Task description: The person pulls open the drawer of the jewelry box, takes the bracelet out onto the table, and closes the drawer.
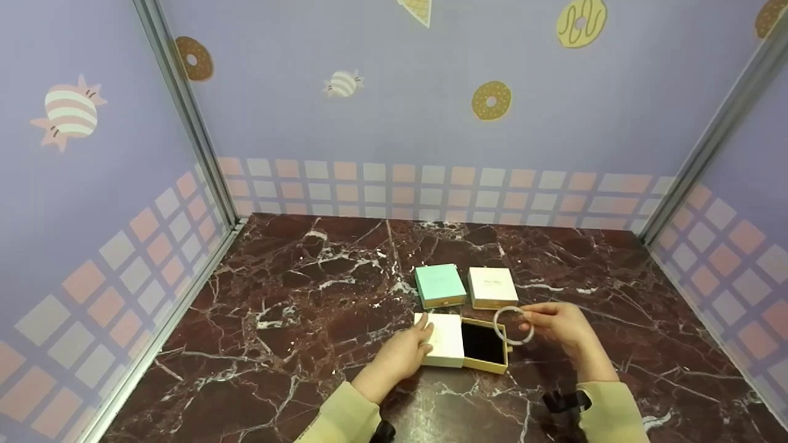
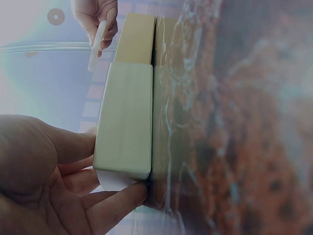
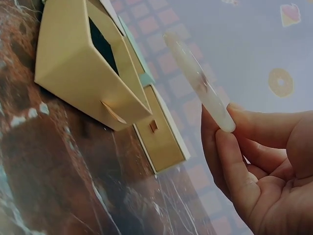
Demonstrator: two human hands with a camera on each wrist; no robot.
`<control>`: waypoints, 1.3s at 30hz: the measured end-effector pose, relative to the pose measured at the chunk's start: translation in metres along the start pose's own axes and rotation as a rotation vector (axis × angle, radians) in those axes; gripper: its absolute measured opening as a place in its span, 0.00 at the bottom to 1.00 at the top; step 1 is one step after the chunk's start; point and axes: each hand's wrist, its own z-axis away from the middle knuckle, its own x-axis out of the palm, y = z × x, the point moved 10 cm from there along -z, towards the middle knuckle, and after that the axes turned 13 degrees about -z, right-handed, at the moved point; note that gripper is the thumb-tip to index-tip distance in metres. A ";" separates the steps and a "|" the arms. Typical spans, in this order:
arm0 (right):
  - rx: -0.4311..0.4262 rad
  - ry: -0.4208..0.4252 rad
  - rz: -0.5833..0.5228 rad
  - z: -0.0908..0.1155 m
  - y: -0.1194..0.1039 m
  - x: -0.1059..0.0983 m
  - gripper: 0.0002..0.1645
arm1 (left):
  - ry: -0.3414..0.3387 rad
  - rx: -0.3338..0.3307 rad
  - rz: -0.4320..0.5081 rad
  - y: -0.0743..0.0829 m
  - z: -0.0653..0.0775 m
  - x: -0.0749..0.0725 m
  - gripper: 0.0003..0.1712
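A white jewelry box (image 1: 444,337) lies on the table with its yellow drawer (image 1: 486,367) pulled out to the right; black padding shows inside the drawer. My left hand (image 1: 400,354) grips the left end of the box's white sleeve, with the thumb on top and fingers around the end in the left wrist view. Between thumb and fingertips, my right hand (image 1: 563,323) pinches a pale, translucent bangle (image 1: 497,335). The bangle is tilted over the drawer's right end. From the right wrist view, it appears nearly edge-on, above the drawer's pull tab (image 3: 113,111).
Behind the pulled-out box stand a closed mint-green box (image 1: 439,283) and, to its right, a closed white box (image 1: 492,285). They rest on a dark red marbled table (image 1: 277,344). Lilac patterned walls (image 1: 394,111) enclose the table at the back and sides.
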 end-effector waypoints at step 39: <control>0.094 0.155 -0.067 -0.001 0.037 -0.075 0.28 | -0.005 -0.002 -0.011 -0.001 -0.001 0.001 0.30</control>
